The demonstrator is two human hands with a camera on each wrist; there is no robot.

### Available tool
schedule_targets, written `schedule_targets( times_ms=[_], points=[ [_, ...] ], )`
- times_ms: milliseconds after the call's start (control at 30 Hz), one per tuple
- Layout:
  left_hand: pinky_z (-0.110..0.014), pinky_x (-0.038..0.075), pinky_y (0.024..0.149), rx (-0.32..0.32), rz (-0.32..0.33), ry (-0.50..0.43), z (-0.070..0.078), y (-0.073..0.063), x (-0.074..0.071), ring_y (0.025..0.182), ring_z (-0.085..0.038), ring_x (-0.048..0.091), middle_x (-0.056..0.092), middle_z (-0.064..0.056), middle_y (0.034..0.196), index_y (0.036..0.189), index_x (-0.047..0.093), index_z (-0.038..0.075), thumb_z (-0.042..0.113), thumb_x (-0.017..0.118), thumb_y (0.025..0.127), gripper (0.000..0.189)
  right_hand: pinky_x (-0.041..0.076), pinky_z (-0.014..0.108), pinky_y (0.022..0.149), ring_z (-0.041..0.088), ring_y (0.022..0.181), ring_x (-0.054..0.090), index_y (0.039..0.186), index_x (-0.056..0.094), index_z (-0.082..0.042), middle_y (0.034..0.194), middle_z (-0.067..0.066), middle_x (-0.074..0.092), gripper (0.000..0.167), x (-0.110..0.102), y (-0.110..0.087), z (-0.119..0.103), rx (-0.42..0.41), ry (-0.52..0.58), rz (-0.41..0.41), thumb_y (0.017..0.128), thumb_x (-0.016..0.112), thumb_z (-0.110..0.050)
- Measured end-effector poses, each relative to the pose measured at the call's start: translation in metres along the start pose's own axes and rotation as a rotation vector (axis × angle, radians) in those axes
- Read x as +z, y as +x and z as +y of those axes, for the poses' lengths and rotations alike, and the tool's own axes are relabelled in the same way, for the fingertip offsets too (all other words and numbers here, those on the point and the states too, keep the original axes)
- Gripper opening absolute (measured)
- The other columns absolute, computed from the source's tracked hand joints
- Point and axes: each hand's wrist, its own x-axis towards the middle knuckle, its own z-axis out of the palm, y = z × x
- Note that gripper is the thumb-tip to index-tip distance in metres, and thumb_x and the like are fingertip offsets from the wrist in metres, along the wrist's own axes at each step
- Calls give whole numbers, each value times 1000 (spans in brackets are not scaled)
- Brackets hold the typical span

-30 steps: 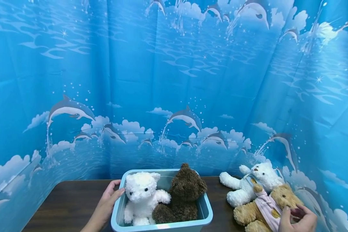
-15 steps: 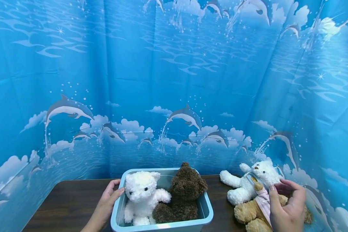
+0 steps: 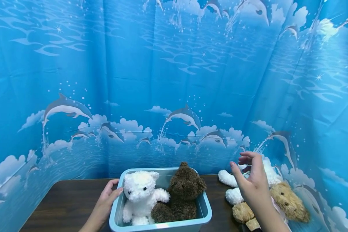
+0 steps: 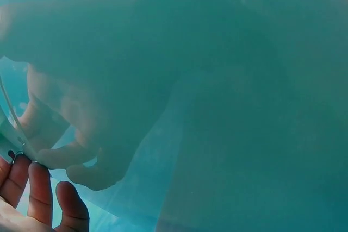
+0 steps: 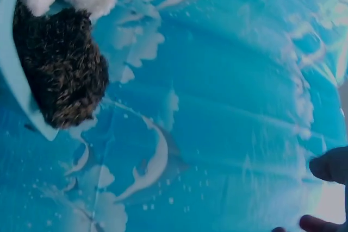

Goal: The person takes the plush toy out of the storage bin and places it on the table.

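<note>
My left hand (image 3: 105, 201) grips the left rim of a light blue plastic bin (image 3: 209, 215), thumb over the edge. The left wrist view shows those fingers (image 4: 41, 191) at the rim beside the bin's glossy wall (image 4: 234, 96). A white plush bear (image 3: 139, 188) and a dark brown plush bear (image 3: 187, 183) sit inside the bin. My right hand (image 3: 253, 178) is raised with fingers loosely bent and nothing in it. It partly hides a white plush bear (image 3: 271, 172) and a tan plush bear (image 3: 290, 201) at the right.
The dark wooden table (image 3: 66, 199) bears the bin and the two bears to its right. A blue curtain (image 3: 174, 80) printed with dolphins hangs close behind the table and along both sides.
My right hand has moved left and up, from over the tan bear's face to in front of the white bear. The left hand stays on the bin's rim.
</note>
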Motion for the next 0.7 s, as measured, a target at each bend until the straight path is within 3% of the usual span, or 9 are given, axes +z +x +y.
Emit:
schedule_targets(
  times_ms=[167,500,600,700],
  points=[
    [-39,60,99,12,1,2,-1,1,-2,126,-23,58,46,-19,156,152,39,4,31,53,115,48,52,46,95,27,120,58,150,44,-12,138,13,54,63,22,24,-16,-25,-48,-244,106,70,-48],
    [-30,58,93,-10,-7,-1,-6,2,-3,129,-26,55,46,-19,155,151,40,3,33,55,114,50,56,55,101,29,136,59,161,37,-20,153,9,50,101,67,42,-32,-61,-184,-643,86,75,-77],
    [-30,58,93,-11,-8,-2,-6,2,-3,131,-29,53,46,-19,155,151,40,3,34,55,114,50,59,49,85,27,119,67,165,35,-20,153,14,50,109,80,41,-31,-101,-272,-774,83,79,-77],
    [-30,58,94,-5,-11,-4,-6,2,-3,131,-29,53,46,-18,155,151,40,3,34,55,114,50,53,40,68,22,98,67,171,28,-25,155,19,47,120,95,35,-22,-140,-369,-903,78,82,-78]
  ],
)
